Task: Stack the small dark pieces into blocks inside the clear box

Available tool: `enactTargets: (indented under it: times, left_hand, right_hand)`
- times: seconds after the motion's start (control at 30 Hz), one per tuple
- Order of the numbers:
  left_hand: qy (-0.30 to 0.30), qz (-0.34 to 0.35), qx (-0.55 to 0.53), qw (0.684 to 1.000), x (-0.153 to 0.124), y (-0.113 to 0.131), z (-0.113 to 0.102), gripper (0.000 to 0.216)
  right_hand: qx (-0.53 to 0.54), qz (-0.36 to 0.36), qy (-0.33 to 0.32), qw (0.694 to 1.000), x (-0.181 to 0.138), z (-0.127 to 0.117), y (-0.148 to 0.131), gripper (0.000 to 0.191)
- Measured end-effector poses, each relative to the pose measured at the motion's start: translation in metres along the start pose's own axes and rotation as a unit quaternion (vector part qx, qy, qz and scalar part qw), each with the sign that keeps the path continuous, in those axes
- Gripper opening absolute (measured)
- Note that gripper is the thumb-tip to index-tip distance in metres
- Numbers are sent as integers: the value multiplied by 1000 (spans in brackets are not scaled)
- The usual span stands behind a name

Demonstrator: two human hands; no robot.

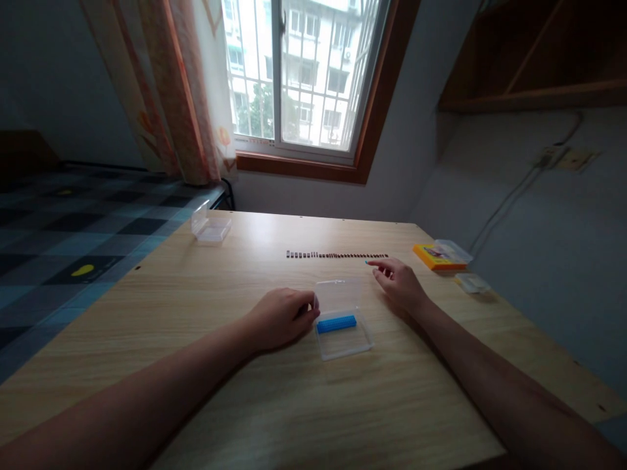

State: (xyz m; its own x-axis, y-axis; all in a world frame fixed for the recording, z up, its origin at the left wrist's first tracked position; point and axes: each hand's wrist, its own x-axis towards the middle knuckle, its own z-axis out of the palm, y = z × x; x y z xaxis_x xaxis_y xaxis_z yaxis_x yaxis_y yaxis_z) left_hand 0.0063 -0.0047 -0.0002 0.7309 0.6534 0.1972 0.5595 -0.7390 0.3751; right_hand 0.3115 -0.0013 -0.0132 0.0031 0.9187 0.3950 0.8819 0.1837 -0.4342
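The left hand [281,318] is resting on the table [206,339], fingers curled loosely against the left edge of the open clear case [343,320], which is holding a blue strip [336,324]. The right hand [399,282] is lying at the case's two o'clock, index finger extended, gripping nothing, its tip just beside the right end of the row of small dark pieces [337,255] at twelve o'clock.

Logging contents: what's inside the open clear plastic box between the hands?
The clear plastic box holds one blue ridged block. The box being transparent, nothing else shows inside.
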Motion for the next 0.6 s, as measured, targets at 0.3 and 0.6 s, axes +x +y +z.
enactTargets:
  times: [0.3, 0.6]
  left_hand:
    - [-6, -16, 0, 1000, 0, 3, -4, 19]
    - [3, -16, -1, 1000, 0, -1, -2, 19]
  right_hand:
    - [-102, 51, -30, 993, 11, 25, 13, 49]
    - [-136, 70, -34, 988, 9, 24, 6, 33]
